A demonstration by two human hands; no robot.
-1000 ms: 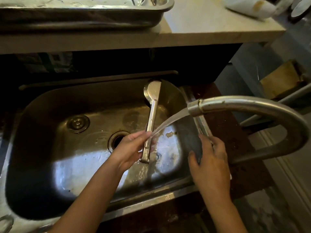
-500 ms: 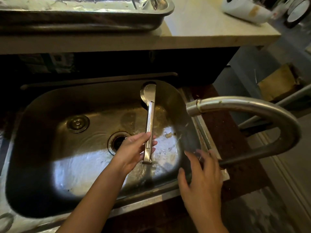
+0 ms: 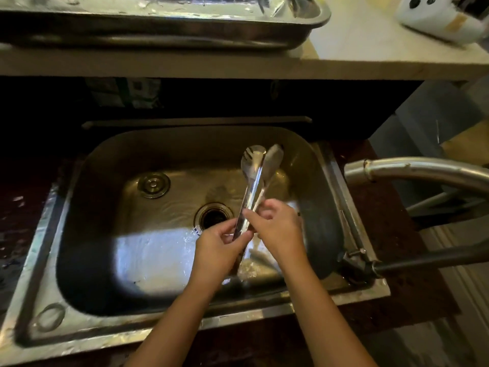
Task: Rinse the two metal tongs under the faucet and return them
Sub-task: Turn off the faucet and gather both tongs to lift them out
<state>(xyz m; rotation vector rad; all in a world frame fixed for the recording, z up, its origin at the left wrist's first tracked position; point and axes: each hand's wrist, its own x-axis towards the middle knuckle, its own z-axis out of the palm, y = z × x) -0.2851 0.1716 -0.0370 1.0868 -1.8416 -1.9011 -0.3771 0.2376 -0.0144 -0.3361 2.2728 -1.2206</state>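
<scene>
Metal tongs (image 3: 255, 176) hang over the steel sink (image 3: 79, 260), their spoon-shaped jaws pointing away from me and slightly spread. My left hand (image 3: 219, 247) grips the handle end from the left. From the right, my right hand (image 3: 277, 229) pinches the same handle just above it. The curved faucet (image 3: 412, 170) reaches in from the right, and no water runs from its spout. Other metal utensils (image 3: 285, 5) lie in the steel tray (image 3: 185, 35) on the counter above; what they are I cannot tell.
The drain (image 3: 213, 217) and a round plug (image 3: 153, 184) sit in the wet sink bottom. A pale countertop (image 3: 370, 56) overhangs the sink's far side and carries a white object (image 3: 436, 17) at the right. Floor and a cardboard piece lie far right.
The water stream has stopped. My right hand left the faucet base and came across onto the tongs' handle. The tongs' jaws now show spread apart.
</scene>
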